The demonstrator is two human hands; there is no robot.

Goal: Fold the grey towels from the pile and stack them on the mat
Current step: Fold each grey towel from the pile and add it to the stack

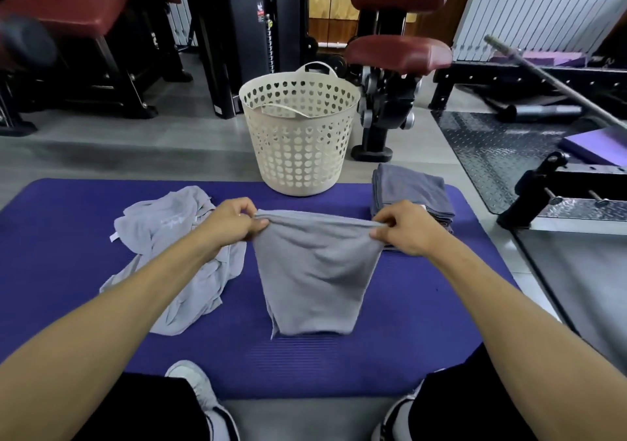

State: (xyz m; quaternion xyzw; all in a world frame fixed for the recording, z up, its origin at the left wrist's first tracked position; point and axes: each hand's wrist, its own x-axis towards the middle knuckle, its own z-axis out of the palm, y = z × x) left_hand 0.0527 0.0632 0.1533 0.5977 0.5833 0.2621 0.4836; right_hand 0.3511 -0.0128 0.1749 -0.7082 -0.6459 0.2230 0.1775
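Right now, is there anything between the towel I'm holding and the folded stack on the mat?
Nothing visible. The towel hangs from your left hand and right hand; the folded stack sits just beyond your right hand on the mat. The basket stands behind, off that path.

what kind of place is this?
Most likely a gym. Padded dark-red seats on black machine frames stand behind the basket, a barbell lies at the right over a checker-plate floor, and the towel is being folded on a purple exercise mat.
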